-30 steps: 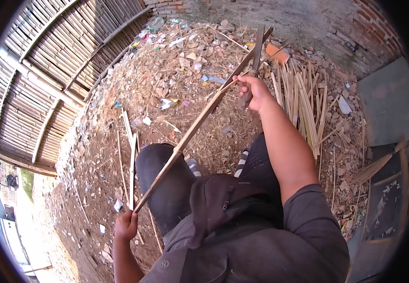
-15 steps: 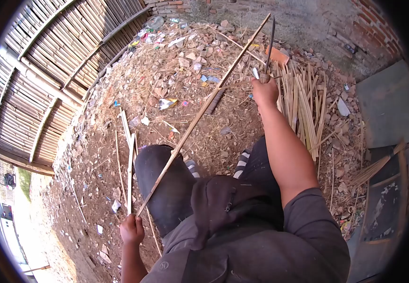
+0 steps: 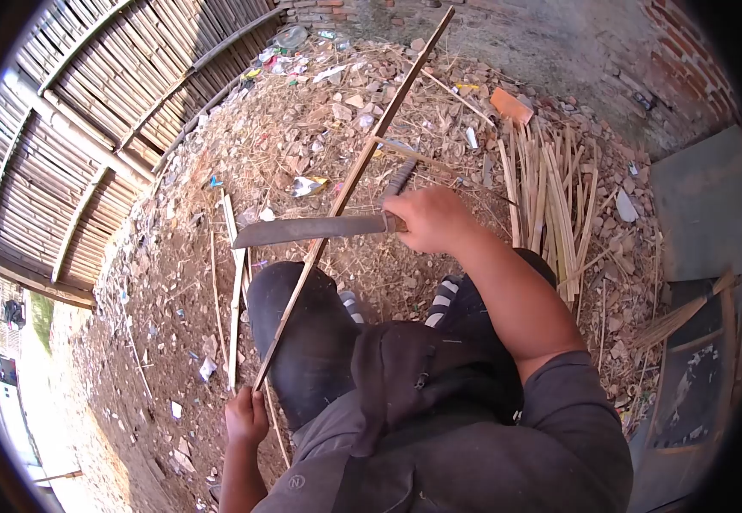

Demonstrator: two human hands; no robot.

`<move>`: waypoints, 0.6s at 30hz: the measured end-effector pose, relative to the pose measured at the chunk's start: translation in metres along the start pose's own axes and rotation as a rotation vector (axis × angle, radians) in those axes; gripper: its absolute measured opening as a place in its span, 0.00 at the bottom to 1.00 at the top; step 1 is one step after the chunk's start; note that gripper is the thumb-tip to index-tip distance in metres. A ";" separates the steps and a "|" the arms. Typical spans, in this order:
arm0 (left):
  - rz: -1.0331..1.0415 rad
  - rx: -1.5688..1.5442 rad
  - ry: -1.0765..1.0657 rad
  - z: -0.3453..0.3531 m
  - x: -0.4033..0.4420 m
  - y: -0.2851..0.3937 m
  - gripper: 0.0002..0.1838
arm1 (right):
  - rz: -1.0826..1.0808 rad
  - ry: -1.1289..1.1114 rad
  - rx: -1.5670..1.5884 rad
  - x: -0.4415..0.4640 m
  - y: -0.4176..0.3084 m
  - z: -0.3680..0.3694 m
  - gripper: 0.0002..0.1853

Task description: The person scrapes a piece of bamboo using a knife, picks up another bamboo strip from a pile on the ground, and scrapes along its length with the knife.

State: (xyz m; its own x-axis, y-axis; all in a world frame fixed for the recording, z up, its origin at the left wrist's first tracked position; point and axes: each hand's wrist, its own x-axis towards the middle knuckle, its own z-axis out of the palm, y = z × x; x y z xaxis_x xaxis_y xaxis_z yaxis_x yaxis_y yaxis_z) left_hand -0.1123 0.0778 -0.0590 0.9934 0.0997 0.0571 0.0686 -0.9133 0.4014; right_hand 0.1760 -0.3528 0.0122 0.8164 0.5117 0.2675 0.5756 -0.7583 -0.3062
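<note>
My left hand (image 3: 247,415) is closed around the lower end of a long bamboo strip (image 3: 395,107), which slants up and away past my left knee. A machete (image 3: 315,228) is in my right hand (image 3: 433,220), fingers wrapped round its handle. Its blade lies level across the strip, tip pointing left; whether it touches the strip I cannot tell. Beyond my right hand a dark, ridged rod-like piece (image 3: 401,177) rests on the ground, its lower part hidden. A thin sliver (image 3: 426,157) runs rightward from the strip; I cannot tell if it is attached.
Several split bamboo strips (image 3: 550,205) lie piled at the right. More pale strips (image 3: 235,316) lie left of my knee. Rubble and litter cover the ground, with an orange tile piece (image 3: 511,106) near the brick wall (image 3: 542,51). A bamboo fence (image 3: 72,162) stands left.
My right hand has come down and left, swinging the machete from upright to level across the strip. The strip's far end has shifted left; my left hand keeps its hold.
</note>
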 end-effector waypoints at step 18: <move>0.016 0.047 -0.068 -0.016 0.010 0.000 0.17 | 0.182 0.079 0.084 0.005 0.016 0.012 0.14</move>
State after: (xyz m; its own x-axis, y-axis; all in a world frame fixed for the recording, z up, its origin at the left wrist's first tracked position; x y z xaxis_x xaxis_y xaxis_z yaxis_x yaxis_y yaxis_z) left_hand -0.1035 0.0857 -0.0437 0.9983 0.0591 0.0001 0.0551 -0.9321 0.3579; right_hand 0.1900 -0.3573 -0.0024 0.9032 0.3336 0.2701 0.4232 -0.7973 -0.4304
